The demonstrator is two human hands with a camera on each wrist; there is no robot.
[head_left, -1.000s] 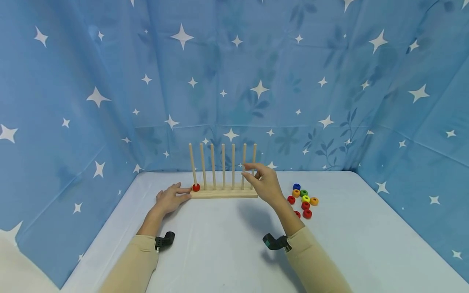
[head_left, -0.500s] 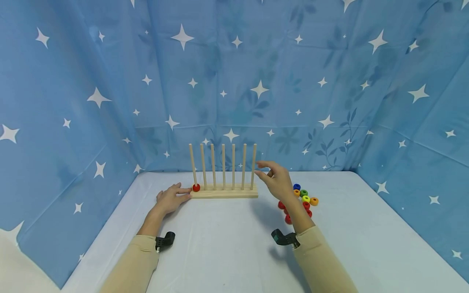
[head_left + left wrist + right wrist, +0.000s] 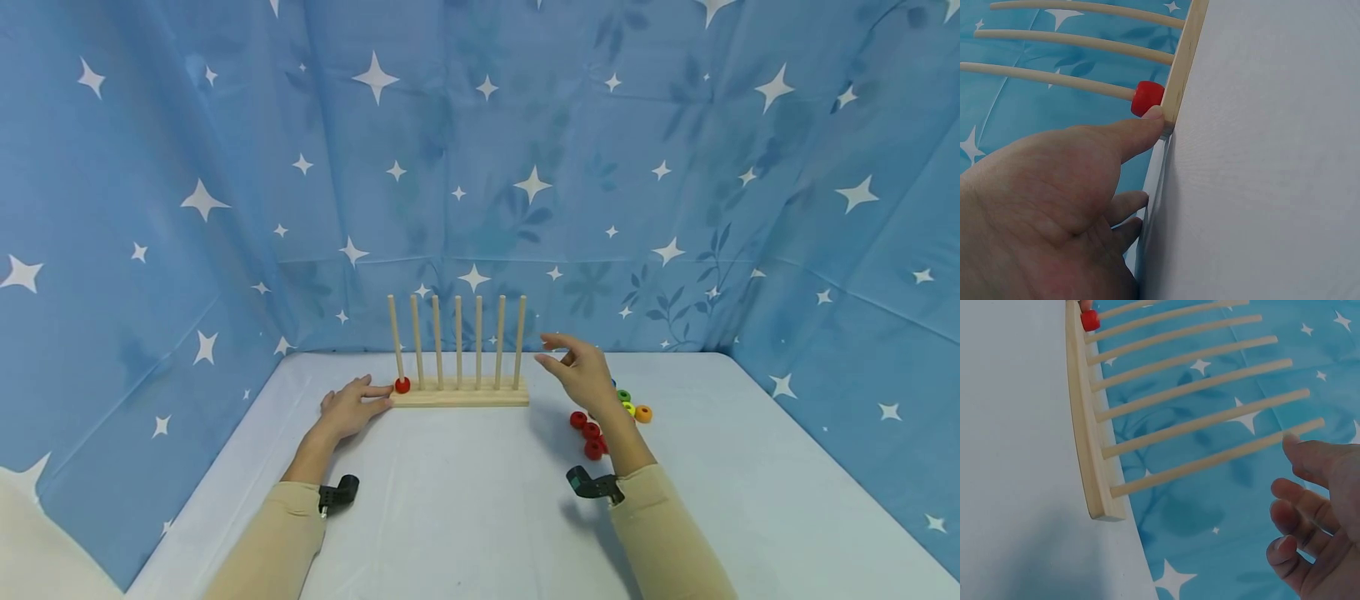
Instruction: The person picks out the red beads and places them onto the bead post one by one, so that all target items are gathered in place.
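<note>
A wooden rack (image 3: pixel 459 399) with several upright pegs stands at the table's back; one red bead (image 3: pixel 402 385) sits low on its leftmost peg. My left hand (image 3: pixel 351 408) touches the rack's left end with extended fingers, and the left wrist view shows the thumb (image 3: pixel 1141 134) against the base's end beside the red bead (image 3: pixel 1147 99). Right of the rack, my right hand (image 3: pixel 583 379) hangs above the table with thumb and index finger apart and nothing between them. In the right wrist view that hand (image 3: pixel 1329 512) is near the tip of the end peg (image 3: pixel 1210 459).
Loose beads lie on the table right of the rack, partly hidden by the right forearm: several red ones (image 3: pixel 591 431), an orange one (image 3: pixel 643 413), a green one (image 3: pixel 623 396) and a yellow one (image 3: pixel 628 408). A blue curtain (image 3: pixel 480 167) with stars hangs behind the table.
My right hand has moved right, from in front of the two rightmost pegs to beyond the rack's right end. The left hand and the rack have stayed put.
</note>
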